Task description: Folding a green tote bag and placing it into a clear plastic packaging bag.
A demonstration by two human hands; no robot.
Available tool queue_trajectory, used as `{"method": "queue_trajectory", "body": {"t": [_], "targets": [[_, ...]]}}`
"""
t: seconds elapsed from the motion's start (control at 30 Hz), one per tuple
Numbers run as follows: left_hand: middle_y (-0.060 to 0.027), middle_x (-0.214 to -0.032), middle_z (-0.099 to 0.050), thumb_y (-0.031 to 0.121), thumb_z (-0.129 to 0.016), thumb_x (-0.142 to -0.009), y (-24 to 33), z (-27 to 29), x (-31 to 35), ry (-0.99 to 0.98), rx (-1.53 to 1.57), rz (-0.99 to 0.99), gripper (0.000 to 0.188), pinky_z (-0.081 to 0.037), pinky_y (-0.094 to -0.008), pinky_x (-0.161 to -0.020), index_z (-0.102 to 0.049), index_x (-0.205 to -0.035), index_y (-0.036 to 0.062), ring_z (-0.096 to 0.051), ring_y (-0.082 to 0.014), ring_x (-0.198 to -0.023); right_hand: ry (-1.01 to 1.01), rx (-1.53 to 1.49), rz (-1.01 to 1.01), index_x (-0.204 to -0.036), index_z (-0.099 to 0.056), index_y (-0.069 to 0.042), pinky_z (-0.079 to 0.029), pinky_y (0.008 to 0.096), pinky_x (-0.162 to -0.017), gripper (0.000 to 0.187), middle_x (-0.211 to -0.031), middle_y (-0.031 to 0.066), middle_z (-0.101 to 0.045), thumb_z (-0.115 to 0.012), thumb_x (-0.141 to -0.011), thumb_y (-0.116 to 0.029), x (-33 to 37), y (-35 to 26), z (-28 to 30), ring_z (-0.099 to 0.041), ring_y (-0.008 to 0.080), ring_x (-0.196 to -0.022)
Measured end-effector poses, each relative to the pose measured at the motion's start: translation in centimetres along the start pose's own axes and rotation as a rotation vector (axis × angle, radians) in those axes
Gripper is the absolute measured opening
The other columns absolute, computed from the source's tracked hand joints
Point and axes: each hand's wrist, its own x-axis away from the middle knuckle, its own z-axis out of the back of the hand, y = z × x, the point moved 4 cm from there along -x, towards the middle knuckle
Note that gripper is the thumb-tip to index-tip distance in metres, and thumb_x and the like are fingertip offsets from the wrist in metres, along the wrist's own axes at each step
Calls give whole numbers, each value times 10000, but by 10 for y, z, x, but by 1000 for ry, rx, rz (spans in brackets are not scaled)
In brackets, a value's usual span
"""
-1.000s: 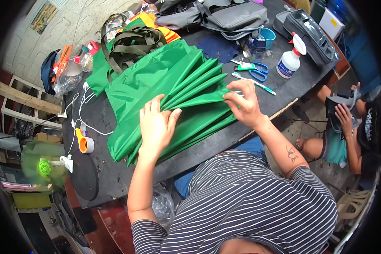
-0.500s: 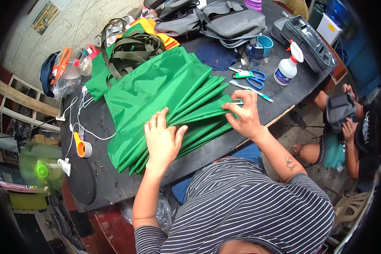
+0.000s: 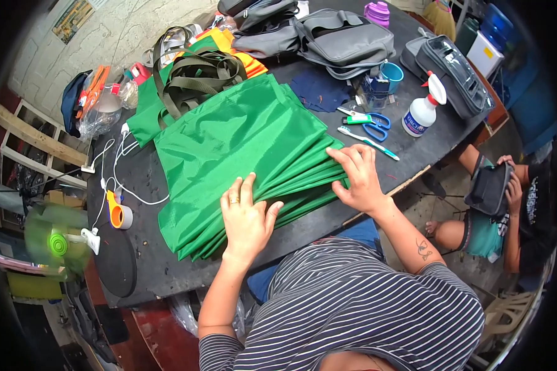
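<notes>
A thick stack of green cloth bags [image 3: 229, 148] lies on the black table, its folded layers fanning along the near and right edges. Dark olive straps [image 3: 198, 83] are bunched at its far end. My left hand [image 3: 247, 219], a ring on one finger, rests with fingers spread on the near edge of the stack. At the right edge is my right hand [image 3: 360, 182]; its fingers are apart, fingertips on the top layers and thumb lower against the side. Its palm is hidden, so I cannot see whether anything is tucked there.
Right of the stack lie blue-handled scissors [image 3: 377, 127], a toothbrush [image 3: 371, 142] and a spray bottle [image 3: 422, 111]. Grey bags [image 3: 343, 43] stand behind. A tape roll [image 3: 120, 216], white cable [image 3: 136, 198] and green fan [image 3: 59, 243] are left. Another person [image 3: 507, 198] handles a dark pouch at right.
My right hand has let go of a lifted layer, which now lies down on the stack. The small metal piece at its fingers no longer shows. My left hand has shifted slightly right.
</notes>
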Motion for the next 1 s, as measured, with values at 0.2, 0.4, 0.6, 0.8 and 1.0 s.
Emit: {"method": "queue_trajectory", "body": {"t": [0.2, 0.4, 0.6, 0.8, 1.0], "targets": [[-210, -1263, -498, 354, -643, -807, 4, -2, 3, 7, 1, 12, 399, -331, -506, -940, -634, -622, 2, -431, -386, -1160, 74, -3, 11, -1015, -599, -95, -333, 434, -895, 440, -1041, 78, -527, -649, -578, -97, 2, 4, 3, -430, 292, -1018], [-229, -1305, -449, 380, -669, -771, 10, 1, 15, -68, 47, 30, 369, -307, -525, -979, -659, -656, 30, -389, -406, -1209, -94, 16, 78, -901, -563, -89, -316, 451, -912, 362, -1076, 41, -545, -634, -548, -119, -3, 2, 1, -441, 296, -1049], [-191, -1312, -454, 386, -727, -743, -14, 61, 39, -171, 585, 178, 460, -343, -458, -1015, -619, -1066, 77, -430, -383, -1218, -636, -299, -81, -867, -609, -72, -379, 368, -842, 332, -908, 69, -598, -758, -669, -293, -11, 19, 32, -522, 243, -898], [-195, -1297, -435, 391, -389, -985, -134, 72, 104, 302, 271, 1073, 469, -332, -409, -1018, -463, -1332, 84, -429, -340, -1216, -38, -582, -126, -1051, -596, 0, -439, 304, -868, 274, -1021, 104, -596, -636, -842, -173, -85, 27, 34, -573, 195, -975], [-243, -1284, -446, 343, -443, -962, -97, 34, 89, 201, 273, 789, 395, -321, -414, -1022, -526, -1298, 154, -423, -387, -1211, -621, -31, -26, -1291, -524, -144, -294, 441, -1064, 481, -1329, 183, -477, -577, -873, -377, -86, 29, -50, -374, 376, -1289]]}}
